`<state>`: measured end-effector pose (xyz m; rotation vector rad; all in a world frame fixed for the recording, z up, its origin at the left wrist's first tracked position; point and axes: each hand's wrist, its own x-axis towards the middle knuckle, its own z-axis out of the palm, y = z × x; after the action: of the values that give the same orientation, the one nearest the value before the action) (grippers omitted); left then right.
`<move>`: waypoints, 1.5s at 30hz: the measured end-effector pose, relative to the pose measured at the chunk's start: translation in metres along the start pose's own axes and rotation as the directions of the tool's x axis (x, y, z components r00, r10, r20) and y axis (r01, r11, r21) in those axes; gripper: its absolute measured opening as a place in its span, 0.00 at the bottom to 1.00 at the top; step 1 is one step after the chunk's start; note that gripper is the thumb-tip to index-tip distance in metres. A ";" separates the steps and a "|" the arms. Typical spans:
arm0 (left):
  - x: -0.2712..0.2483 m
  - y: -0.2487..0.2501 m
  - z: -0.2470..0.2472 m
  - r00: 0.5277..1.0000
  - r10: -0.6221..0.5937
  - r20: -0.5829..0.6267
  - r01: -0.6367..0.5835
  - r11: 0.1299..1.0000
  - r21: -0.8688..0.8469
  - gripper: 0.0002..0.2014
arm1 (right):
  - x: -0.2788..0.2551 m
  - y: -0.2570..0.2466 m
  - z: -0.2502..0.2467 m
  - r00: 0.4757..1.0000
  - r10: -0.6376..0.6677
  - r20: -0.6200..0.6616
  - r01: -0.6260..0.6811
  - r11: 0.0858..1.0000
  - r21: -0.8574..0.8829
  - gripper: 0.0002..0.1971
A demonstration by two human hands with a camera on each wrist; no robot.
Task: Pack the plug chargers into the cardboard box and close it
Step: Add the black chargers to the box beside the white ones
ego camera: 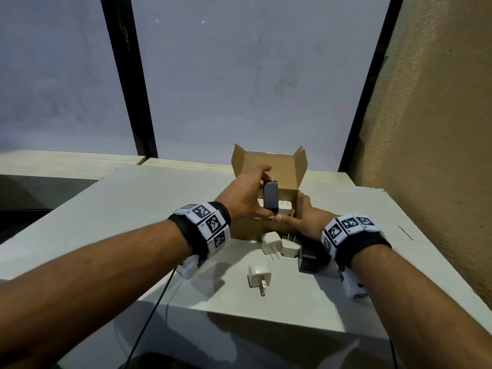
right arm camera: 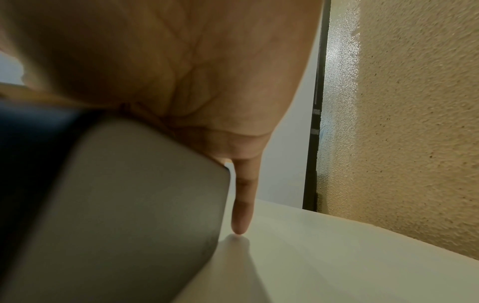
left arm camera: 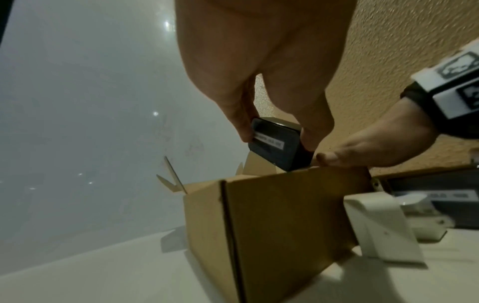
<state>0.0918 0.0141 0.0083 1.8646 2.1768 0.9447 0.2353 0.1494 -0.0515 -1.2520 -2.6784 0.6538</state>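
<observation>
The open cardboard box (ego camera: 269, 162) stands mid-table, lid flaps up. My left hand (ego camera: 267, 193) pinches a black plug charger (ego camera: 270, 196) upright just over the box's opening; the left wrist view shows the same black charger (left arm camera: 282, 151) between fingers and thumb, above the box (left arm camera: 272, 215). My right hand (ego camera: 291, 213) holds the box's front right corner, thumb (left arm camera: 362, 147) on the front rim, little finger (right arm camera: 241, 205) straight down to the table. A white charger (ego camera: 285, 208) with prongs up lies inside.
In front of the box, three white chargers (ego camera: 270, 242) (ego camera: 289, 246) (ego camera: 259, 275) and another black charger (ego camera: 308, 258) lie on the white table (ego camera: 133, 209). A rough tan wall (ego camera: 426, 129) rises at the right. A cable hangs off the table's front edge.
</observation>
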 end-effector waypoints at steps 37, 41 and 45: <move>0.037 -0.009 0.021 0.941 -0.200 0.273 0.116 0.949 0.294 0.34 | 0.000 0.002 0.001 0.999 -0.006 -0.033 0.007 1.000 0.004 0.53; 0.035 -0.005 0.022 0.952 -0.154 0.263 0.062 0.943 0.326 0.29 | 0.003 0.003 0.003 0.999 -0.003 -0.037 0.003 1.000 0.010 0.55; 0.034 -0.001 0.023 0.949 -0.135 0.283 0.029 0.936 0.351 0.26 | 0.004 0.004 0.004 0.999 -0.008 -0.037 0.009 1.000 0.026 0.56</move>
<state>0.0937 0.0545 0.0000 1.8811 2.3101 0.2434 0.2345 0.1534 -0.0576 -1.2337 -2.6358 0.6561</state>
